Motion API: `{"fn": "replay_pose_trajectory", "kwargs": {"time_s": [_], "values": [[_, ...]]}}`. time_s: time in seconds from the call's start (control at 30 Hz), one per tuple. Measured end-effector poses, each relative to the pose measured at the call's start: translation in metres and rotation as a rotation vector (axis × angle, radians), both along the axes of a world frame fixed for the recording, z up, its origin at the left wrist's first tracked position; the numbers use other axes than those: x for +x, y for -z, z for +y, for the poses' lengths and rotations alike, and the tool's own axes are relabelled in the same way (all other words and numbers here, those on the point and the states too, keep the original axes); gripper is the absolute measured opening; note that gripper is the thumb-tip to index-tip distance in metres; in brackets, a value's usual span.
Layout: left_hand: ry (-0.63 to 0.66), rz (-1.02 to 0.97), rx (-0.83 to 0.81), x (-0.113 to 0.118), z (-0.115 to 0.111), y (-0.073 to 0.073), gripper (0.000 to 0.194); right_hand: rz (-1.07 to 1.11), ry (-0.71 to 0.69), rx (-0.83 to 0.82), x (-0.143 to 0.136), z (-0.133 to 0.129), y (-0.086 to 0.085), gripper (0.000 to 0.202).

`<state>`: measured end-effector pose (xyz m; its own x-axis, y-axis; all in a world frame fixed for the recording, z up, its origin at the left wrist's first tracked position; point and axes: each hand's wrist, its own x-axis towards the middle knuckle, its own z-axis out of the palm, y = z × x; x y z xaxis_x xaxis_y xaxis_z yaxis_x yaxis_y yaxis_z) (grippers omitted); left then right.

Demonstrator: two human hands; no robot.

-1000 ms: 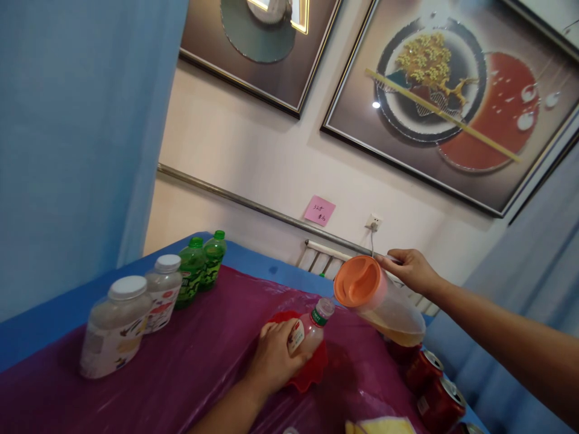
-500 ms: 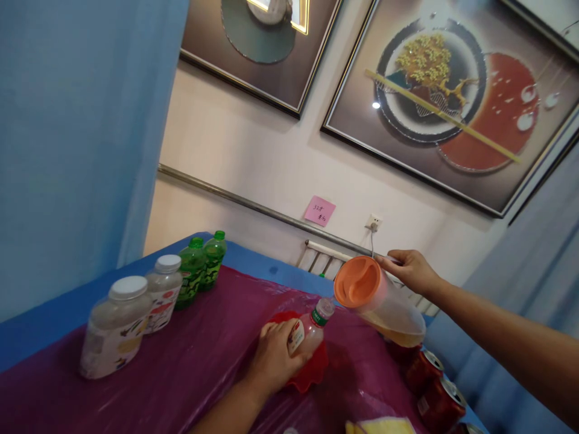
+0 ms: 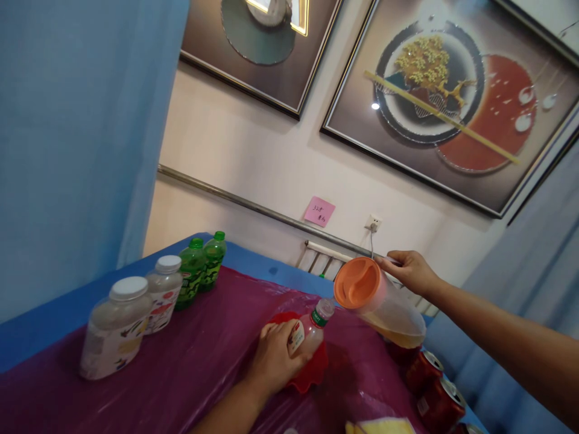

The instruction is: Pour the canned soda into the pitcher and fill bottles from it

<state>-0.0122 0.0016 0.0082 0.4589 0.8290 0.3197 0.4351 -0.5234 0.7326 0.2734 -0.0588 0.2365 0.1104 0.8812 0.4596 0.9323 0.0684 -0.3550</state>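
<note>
Head view: bottle and pitcher, mouth to rim

Item one: clear bottle, green-banded at the neck, grasped round its body by the left hand; held above or in the red scalloped dish, which would catch drips. Whether its base touches is hidden.

Item two: translucent pitcher, orange lid, part-filled with pale liquid; gripped at the handle by the right hand and tipped, bringing the rim beside the bottle's mouth.

Pose: left forearm enters low, fingers wrapped from the side, steadying; right forearm reaches in from the right, hand above the pitcher's body.

Nearby: red cans, yellow cloth.
</note>
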Motion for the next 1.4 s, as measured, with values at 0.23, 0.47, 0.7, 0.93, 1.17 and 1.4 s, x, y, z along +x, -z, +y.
{"fn": "replay_pose_trajectory", "kwargs": {"time_s": [0.23, 0.47, 0.7, 0.93, 1.17, 1.4], "values": [[0.005, -0.007, -0.009, 0.001, 0.0002, 0.0011, 0.042, 0.008, 0.008, -0.007, -0.0007, -0.0001, 0.0013, 0.06], [-0.003, 0.011, -0.001, 0.0015, 0.001, 0.003, 0.045, -0.002, 0.001, -0.013, 0.0003, 0.0005, 0.0012, 0.06], [-0.003, 0.011, 0.028, 0.0013, 0.0006, 0.0048, 0.033, -0.01, 0.017, -0.007, 0.0015, 0.001, 0.0024, 0.06], [0.006, 0.002, 0.016, 0.0008, 0.0007, 0.0021, 0.041, -0.005, 0.002, -0.004, -0.0002, -0.0004, 0.0016, 0.061], [-0.002, 0.001, 0.02, 0.0008, 0.0015, 0.0059, 0.043, -0.002, 0.012, -0.005, -0.0001, -0.0012, 0.0, 0.061], [0.0, -0.002, 0.016, 0.0003, 0.0004, 0.0036, 0.038, 0.004, 0.012, -0.016, -0.0021, -0.0013, 0.0004, 0.062]]}}
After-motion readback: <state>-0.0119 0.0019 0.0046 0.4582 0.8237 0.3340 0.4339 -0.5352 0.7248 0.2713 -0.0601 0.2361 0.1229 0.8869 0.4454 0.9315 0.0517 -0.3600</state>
